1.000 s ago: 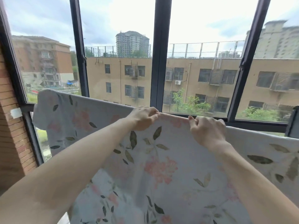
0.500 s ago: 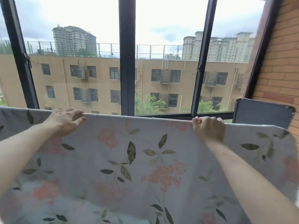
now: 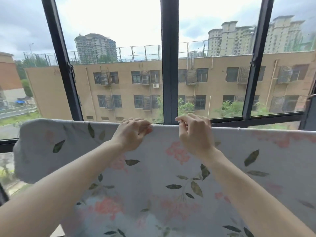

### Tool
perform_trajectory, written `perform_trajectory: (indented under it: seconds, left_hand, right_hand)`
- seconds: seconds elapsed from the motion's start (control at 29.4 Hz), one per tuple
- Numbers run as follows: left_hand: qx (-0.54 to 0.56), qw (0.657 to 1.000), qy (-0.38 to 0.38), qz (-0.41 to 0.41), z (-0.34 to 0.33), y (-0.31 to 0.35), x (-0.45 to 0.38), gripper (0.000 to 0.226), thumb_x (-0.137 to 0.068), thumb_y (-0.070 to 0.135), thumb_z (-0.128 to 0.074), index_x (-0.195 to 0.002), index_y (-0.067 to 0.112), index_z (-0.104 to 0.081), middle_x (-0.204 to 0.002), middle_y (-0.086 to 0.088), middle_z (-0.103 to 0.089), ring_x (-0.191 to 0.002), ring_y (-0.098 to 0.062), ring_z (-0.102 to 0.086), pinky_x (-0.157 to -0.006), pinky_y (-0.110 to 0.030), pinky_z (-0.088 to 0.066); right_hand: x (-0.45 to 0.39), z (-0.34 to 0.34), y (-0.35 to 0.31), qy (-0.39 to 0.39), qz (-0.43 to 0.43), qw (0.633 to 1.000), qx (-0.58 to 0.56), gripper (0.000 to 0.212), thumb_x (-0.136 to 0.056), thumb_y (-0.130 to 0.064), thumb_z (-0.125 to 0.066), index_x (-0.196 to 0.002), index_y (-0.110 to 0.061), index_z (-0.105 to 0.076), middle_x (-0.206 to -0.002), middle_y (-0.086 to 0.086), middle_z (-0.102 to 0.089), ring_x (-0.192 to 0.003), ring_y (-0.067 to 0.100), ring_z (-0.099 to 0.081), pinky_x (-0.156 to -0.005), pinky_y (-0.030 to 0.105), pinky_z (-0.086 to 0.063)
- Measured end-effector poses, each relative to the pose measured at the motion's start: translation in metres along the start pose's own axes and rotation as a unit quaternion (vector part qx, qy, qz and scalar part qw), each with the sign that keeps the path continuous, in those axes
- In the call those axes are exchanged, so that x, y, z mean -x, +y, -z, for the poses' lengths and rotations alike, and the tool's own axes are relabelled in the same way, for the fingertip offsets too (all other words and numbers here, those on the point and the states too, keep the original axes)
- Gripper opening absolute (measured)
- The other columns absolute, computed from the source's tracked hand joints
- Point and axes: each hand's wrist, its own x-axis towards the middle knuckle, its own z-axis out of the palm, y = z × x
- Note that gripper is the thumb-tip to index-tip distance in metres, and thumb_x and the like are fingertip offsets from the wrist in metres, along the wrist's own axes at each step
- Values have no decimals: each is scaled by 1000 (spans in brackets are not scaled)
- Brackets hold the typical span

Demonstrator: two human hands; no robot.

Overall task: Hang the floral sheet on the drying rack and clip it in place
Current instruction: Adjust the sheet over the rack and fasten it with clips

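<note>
So the pale grey cotton sheet printed with pink blossoms and dark green leaves is already draped over something at its top fold, which runs dead level from left to right across the whole view, right in front of the dark-framed balcony window. That horizontal fold is the thing everything hangs on, pun intended: whatever rail sits under it is hidden by the cloth, so I can't say what the rack looks like. Far left, the sheet's end bunches into a rounded lump and droops. Moving in, the left hand sits on the top edge with its fingers curled and the tips pinching the fold, wrist angled up from the lower left. A small gap of bare hem, then the right hand does the same, fingers hooked over and nipping the edge, forearm coming up from the lower right. Both are about equally close to the fold, near the middle of the span. Further right the fold carries on to the frame's edge. No clips visible anywhere, so my guess is that part's not done yet.
</note>
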Motion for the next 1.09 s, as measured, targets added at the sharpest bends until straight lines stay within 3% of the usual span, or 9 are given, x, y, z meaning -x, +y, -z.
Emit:
perform_trajectory:
  seconds: [0.14,0.24,0.34,0.44,0.61,0.75,0.95,1.09]
  left_hand:
    - [34,999,-16,-14,15,-19,4,31,-101,50,-54,-124,37,-71,-118,13,-71,-111,-17,-62,-96,-35,-47]
    - [44,998,-38,-24,29,-57,12,34,-102,51,-53,-131,39,-66,-125,15,-69,-114,-14,-58,-98,-36,-46]
    - [-9,997,-71,-24,44,-115,16,35,-102,55,-49,-128,37,-63,-124,8,-68,-113,-20,-60,-92,-37,-45]
    - [-36,997,-65,8,64,-184,26,32,-102,56,-45,-111,33,-65,-105,6,-68,-101,-25,-61,-83,-38,-43]
    - [-84,996,-19,6,94,-273,37,33,-101,59,-44,-99,30,-61,-96,4,-68,-87,-24,-59,-74,-39,-44]
    - [-92,995,-43,-9,95,-282,28,35,-101,57,-46,-90,24,-50,-83,-1,-65,-76,-32,-57,-66,-39,-43]
    - [-101,992,-63,-50,106,-253,27,39,-100,63,-42,-86,27,-50,-76,2,-60,-70,-30,-55,-63,-37,-44]
    - [-97,990,-85,-51,117,-219,33,41,-101,63,-42,-82,28,-50,-74,8,-57,-63,-14,-50,-58,-35,-36]
  right_hand:
    - [-11,-40,-70,-56,-33,998,-23,29,-103,-29,-46,-102,-25,-75,-95,-2,-77,-87,27,-67,-86,36,-45]
    - [-10,-74,-91,-41,-26,997,63,44,-104,-45,-40,-71,-24,-61,-72,-5,-69,-70,25,-61,-89,41,-40]
    - [-12,-86,-87,-11,-40,989,141,57,-103,-54,-38,-59,-23,-53,-58,-6,-60,-59,23,-51,-85,40,-37]
    - [-17,-81,-68,23,-67,981,179,58,-102,-50,-40,-53,-19,-52,-51,0,-57,-55,29,-50,-84,39,-38]
    - [-25,-81,-65,55,-108,971,207,55,-94,-38,-37,-52,-14,-63,-54,12,-62,-55,27,-38,-84,40,-45]
    - [-38,-87,-69,56,-157,962,218,52,-90,-33,-38,-62,-7,-73,-64,22,-67,-66,26,-39,-81,40,-49]
    - [-42,-66,-50,95,-195,956,199,55,-85,-33,-35,-61,1,-71,-63,26,-65,-65,29,-40,-84,43,-46]
    - [-41,-46,-41,95,-206,957,181,50,-84,-32,-34,-58,-3,-65,-64,27,-64,-67,31,-40,-83,44,-44]
